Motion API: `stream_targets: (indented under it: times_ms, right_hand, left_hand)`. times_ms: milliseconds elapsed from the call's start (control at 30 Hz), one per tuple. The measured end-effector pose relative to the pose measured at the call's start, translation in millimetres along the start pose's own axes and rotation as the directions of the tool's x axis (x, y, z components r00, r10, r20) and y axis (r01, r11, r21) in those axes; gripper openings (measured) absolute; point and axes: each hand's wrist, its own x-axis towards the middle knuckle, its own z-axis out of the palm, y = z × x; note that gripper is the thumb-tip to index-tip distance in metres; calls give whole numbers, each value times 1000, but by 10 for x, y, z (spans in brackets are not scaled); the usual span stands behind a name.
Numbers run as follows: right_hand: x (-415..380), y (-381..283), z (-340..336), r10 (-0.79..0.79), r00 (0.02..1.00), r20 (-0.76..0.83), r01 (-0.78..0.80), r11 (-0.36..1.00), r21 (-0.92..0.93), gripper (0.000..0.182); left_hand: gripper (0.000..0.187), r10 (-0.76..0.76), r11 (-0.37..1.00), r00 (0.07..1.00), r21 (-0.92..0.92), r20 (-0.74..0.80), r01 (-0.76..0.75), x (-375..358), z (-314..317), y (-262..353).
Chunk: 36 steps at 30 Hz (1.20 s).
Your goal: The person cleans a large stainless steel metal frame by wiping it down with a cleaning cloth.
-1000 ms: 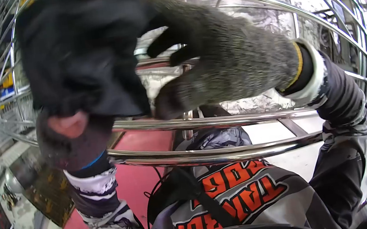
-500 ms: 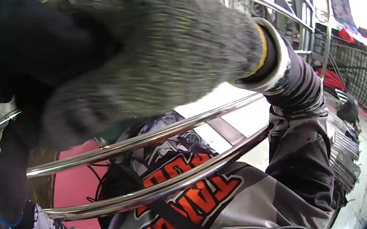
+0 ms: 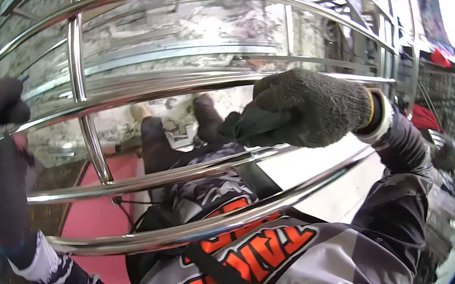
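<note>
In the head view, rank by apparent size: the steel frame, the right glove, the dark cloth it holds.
1. steel frame, fills most of the view.
2. right glove.
3. dark cloth, only a bunched part shows beyond the fingers, so its true size is unsure.

Curved, shiny chrome steel bars point(image 3: 185, 173) run crosswise in front of the body, with open gaps between them wide enough for a gloved hand. A vertical chrome bar point(image 3: 84, 103) splits the upper gaps. Below the lowest bar, the torso blocks passage.
</note>
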Motion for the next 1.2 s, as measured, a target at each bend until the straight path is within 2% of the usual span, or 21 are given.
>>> stream_targets:
  times_ms: [67,100,167,200,267,367,533,567,600,633,767,833,933,967,1000,1033,1067,1133,1200]
  right_hand:
    - [224,23,-47,-202,979,-22,200,977,-77,26]
    - [312,47,-87,-284,958,-35,279,955,-104,30]
    - [490,47,112,-336,941,32,336,942,17,38]
    - [454,155,317,-367,929,45,360,926,111,39]
    - [379,372,734,-428,901,71,390,871,298,40]
    - [195,625,798,-454,891,-6,434,849,301,42]
    - [259,768,605,-446,859,250,352,871,343,27]
    - [346,741,748,-511,849,131,472,846,247,28]
    - [346,765,715,-506,838,206,473,860,190,26]
    - [434,593,590,-497,821,280,480,867,131,25]
    - [382,513,643,-511,838,194,519,855,10,21]
    - [194,543,590,-441,877,188,439,897,57,21]
    - [249,598,738,-372,897,238,372,927,49,20]
    - [308,647,862,-490,871,40,489,871,40,21]
    - [333,688,918,-587,795,-154,595,804,10,22]
    - [269,617,714,-551,835,3,548,831,-94,28]
    - [256,716,612,-531,837,132,541,839,-58,25]
    - [205,824,323,-326,901,286,319,945,71,19]
    - [127,719,291,-258,950,175,253,966,53,15]
  left_hand:
    - [37,16,1000,999,19,-52,-15,100,-13,-35]
    - [35,-37,999,997,22,-60,38,119,17,82]
    - [34,-17,995,997,97,-80,25,223,69,46]
    - [33,23,990,993,143,-112,-6,245,73,7]
    - [31,-37,983,988,172,-147,63,221,76,-34]
    - [30,-50,971,987,226,-151,84,135,27,-86]
    - [30,-139,980,959,104,-248,169,109,-4,-130]
    - [33,-175,975,957,92,-231,200,110,-54,-164]
    - [36,-207,970,956,80,-210,228,113,-64,-175]
    - [36,-153,970,929,128,-337,206,133,90,-86]
    - [30,-175,948,954,221,-245,231,173,-86,-386]
    - [34,-243,959,949,98,-199,266,152,-107,-453]
    - [30,-227,970,943,31,-243,241,223,-101,-429]
    - [30,-215,972,945,37,-245,231,241,-92,-445]
    - [30,-262,958,934,52,-243,282,229,-65,-495]
    - [29,-308,941,920,66,-243,332,216,-64,-526]
    - [29,-305,941,922,70,-238,330,215,-73,-525]
    - [29,-321,934,921,89,-219,347,198,-66,-539]
    - [29,-319,939,930,68,-184,336,204,-112,-636]
